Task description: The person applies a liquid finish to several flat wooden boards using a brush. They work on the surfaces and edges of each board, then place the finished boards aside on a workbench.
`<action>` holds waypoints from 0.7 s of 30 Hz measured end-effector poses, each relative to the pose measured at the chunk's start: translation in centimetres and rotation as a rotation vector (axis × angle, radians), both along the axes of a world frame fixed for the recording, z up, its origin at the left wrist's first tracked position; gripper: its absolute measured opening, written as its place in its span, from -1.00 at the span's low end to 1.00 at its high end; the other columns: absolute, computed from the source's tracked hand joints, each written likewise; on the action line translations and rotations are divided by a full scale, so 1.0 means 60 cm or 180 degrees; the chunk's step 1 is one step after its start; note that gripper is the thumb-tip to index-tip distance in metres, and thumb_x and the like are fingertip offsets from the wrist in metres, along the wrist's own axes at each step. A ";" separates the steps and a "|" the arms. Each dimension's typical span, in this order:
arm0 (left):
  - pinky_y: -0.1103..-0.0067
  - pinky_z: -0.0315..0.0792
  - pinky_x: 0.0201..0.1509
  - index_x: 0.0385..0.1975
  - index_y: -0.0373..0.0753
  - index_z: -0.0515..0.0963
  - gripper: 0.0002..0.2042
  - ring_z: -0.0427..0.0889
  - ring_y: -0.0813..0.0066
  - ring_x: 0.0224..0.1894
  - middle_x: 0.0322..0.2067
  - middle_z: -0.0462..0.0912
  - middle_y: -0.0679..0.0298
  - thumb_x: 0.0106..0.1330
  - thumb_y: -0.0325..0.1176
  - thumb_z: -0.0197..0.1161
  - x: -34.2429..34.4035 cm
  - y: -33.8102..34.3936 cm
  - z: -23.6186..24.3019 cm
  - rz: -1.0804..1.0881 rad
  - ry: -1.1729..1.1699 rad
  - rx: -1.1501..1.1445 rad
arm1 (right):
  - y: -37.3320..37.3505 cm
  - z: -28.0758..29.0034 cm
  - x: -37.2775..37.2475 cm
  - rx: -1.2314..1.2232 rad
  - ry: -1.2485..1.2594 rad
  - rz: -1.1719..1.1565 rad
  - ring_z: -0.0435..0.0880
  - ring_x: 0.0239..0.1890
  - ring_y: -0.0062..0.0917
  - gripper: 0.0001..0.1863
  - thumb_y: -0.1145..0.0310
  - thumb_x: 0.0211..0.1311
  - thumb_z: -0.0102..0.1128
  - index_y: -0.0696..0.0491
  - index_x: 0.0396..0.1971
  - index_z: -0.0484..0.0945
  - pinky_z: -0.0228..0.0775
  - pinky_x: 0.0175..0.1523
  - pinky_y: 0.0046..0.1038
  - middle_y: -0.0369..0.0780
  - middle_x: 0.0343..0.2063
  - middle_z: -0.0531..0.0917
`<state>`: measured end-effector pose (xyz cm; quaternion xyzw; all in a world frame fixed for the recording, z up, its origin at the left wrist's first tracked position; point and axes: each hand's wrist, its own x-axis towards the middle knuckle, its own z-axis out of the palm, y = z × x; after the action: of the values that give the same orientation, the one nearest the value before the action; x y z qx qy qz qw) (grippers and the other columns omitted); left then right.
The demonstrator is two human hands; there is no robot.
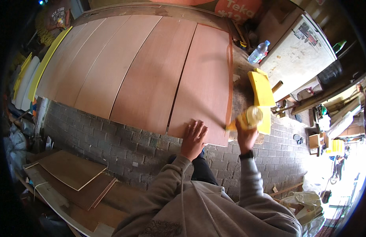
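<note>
Panels [151,75] of pale reddish wood lay side by side across the counter [242,85], thin gaps dividing them, and from where I stood the person in the grey hoodie [214,209] was working at the near end of the rightmost panel [206,71]. The left hand [194,138] lay flat there, fingers spread and gripping nothing, at the panel's near edge. The right hand [246,136], a dark band [246,155] at its wrist, was wrapped around a yellow bottle [253,116]; it was blurred, but I could make out its round end tipped up and its orange tip [232,126] pointing down at the panel's near right corner. Whether the tip touched the wood I could not tell. A darker reddish strip [231,71] followed that panel's right edge. Just beyond it, yellow pieces [262,89] sat at the counter's right side, with a clear plastic bottle [259,52] farther back, near a white cabinet [299,55]. A long yellow board [48,65] ran along the row's left end. Grey brick paved the floor [139,146], and on the person's left brown boards [70,170] lay stacked.
</note>
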<state>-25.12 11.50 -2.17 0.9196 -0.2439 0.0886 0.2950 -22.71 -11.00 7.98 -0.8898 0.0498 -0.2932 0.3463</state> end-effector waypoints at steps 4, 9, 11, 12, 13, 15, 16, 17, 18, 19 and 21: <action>0.05 -0.01 0.52 0.31 -0.17 0.38 -0.24 0.11 -0.04 0.49 0.42 0.23 0.06 0.05 -0.23 0.53 -0.004 -0.006 -0.010 0.0040 -0.0110 0.0050 | 0.029 0.023 -0.094 0.0039 0.0056 -0.0208 0.81 -0.26 -0.28 -0.52 0.24 0.09 0.51 0.10 -0.01 0.60 0.66 -0.13 -0.28 -0.11 -0.25 0.77; 0.04 0.00 0.52 0.32 -0.16 0.37 -0.23 0.11 -0.06 0.49 0.42 0.21 0.06 0.03 -0.23 0.54 0.007 -0.013 -0.006 -0.0023 -0.0068 -0.0022 | -0.032 -0.019 0.061 0.0137 -0.0263 -0.0218 0.78 -0.20 -0.24 -0.52 0.22 0.07 0.52 0.11 -0.05 0.60 0.62 -0.07 -0.26 -0.07 -0.23 0.76; 0.04 0.00 0.51 0.32 -0.15 0.37 -0.22 0.10 -0.06 0.48 0.42 0.22 0.06 0.02 -0.24 0.54 0.006 -0.021 -0.015 -0.0051 -0.0092 -0.0112 | -0.057 -0.019 0.118 0.0092 -0.0244 -0.0332 0.77 -0.21 -0.21 -0.52 0.18 0.07 0.52 0.11 -0.07 0.60 0.60 -0.08 -0.24 -0.06 -0.23 0.76; 0.04 0.01 0.51 0.32 -0.15 0.37 -0.22 0.11 -0.06 0.48 0.42 0.21 0.06 0.02 -0.24 0.55 -0.001 -0.017 -0.011 -0.0057 -0.0082 -0.0099 | -0.059 -0.021 0.127 0.0030 -0.0242 -0.0357 0.77 -0.21 -0.20 -0.51 0.16 0.07 0.52 0.11 -0.08 0.60 0.60 -0.09 -0.24 -0.07 -0.24 0.76; 0.04 0.02 0.51 0.32 -0.15 0.37 -0.22 0.11 -0.06 0.48 0.42 0.21 0.06 0.01 -0.25 0.55 -0.007 -0.014 -0.008 -0.0070 -0.0075 -0.0090 | -0.061 -0.029 0.104 0.0085 -0.0242 -0.0277 0.77 -0.22 -0.19 -0.53 0.15 0.08 0.51 0.12 -0.10 0.60 0.59 -0.11 -0.23 -0.09 -0.24 0.76; 0.04 0.03 0.51 0.32 -0.15 0.37 -0.21 0.10 -0.07 0.49 0.43 0.20 0.07 0.02 -0.24 0.54 0.000 0.001 -0.004 0.0027 -0.0056 -0.0030 | -0.012 -0.005 0.036 0.0027 -0.0070 -0.0129 0.77 -0.22 -0.23 -0.55 0.16 0.08 0.51 0.11 -0.12 0.62 0.62 -0.11 -0.25 -0.11 -0.25 0.76; 0.04 0.03 0.51 0.32 -0.15 0.36 -0.22 0.10 -0.07 0.49 0.43 0.20 0.08 0.03 -0.23 0.54 0.003 -0.001 -0.009 0.0039 -0.0090 -0.0003 | 0.004 0.007 -0.008 -0.0093 -0.0102 -0.0064 0.78 -0.23 -0.25 -0.56 0.18 0.08 0.52 0.11 -0.12 0.62 0.63 -0.11 -0.26 -0.11 -0.25 0.76; 0.04 0.02 0.51 0.33 -0.15 0.36 -0.22 0.10 -0.07 0.49 0.44 0.19 0.08 0.03 -0.22 0.53 0.002 -0.004 -0.016 0.0042 -0.0104 0.0015 | 0.016 0.014 -0.057 -0.0022 -0.0019 -0.0100 0.79 -0.23 -0.29 -0.55 0.20 0.07 0.53 0.10 -0.09 0.62 0.64 -0.12 -0.26 -0.12 -0.25 0.76; 0.04 0.02 0.52 0.33 -0.15 0.36 -0.22 0.09 -0.07 0.49 0.44 0.19 0.09 0.04 -0.22 0.53 -0.002 -0.007 -0.018 0.0038 -0.0106 0.0046 | 0.020 0.017 -0.088 0.0062 0.0077 -0.0145 0.80 -0.24 -0.32 -0.54 0.22 0.06 0.54 0.09 -0.07 0.62 0.66 -0.13 -0.27 -0.13 -0.25 0.77; 0.04 0.01 0.52 0.33 -0.15 0.36 -0.22 0.09 -0.06 0.49 0.44 0.19 0.09 0.05 -0.21 0.52 -0.004 -0.009 -0.021 0.0038 -0.0093 0.0070 | 0.016 0.015 -0.088 0.0017 0.0002 -0.0140 0.80 -0.24 -0.33 -0.55 0.24 0.06 0.54 0.09 -0.07 0.63 0.66 -0.14 -0.27 -0.13 -0.25 0.77; 0.04 -0.01 0.53 0.33 -0.15 0.36 -0.23 0.08 -0.05 0.50 0.45 0.18 0.09 0.06 -0.20 0.51 -0.003 -0.012 -0.017 0.0002 -0.0079 0.0144 | 0.011 0.008 -0.087 -0.0046 -0.0158 -0.0165 0.80 -0.24 -0.35 -0.57 0.26 0.06 0.54 0.08 -0.08 0.64 0.66 -0.15 -0.27 -0.13 -0.25 0.77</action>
<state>-25.30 10.78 -3.19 0.9249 -0.2492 0.0945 0.2710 -27.91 -10.32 8.47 -0.8831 0.0622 -0.3244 0.3332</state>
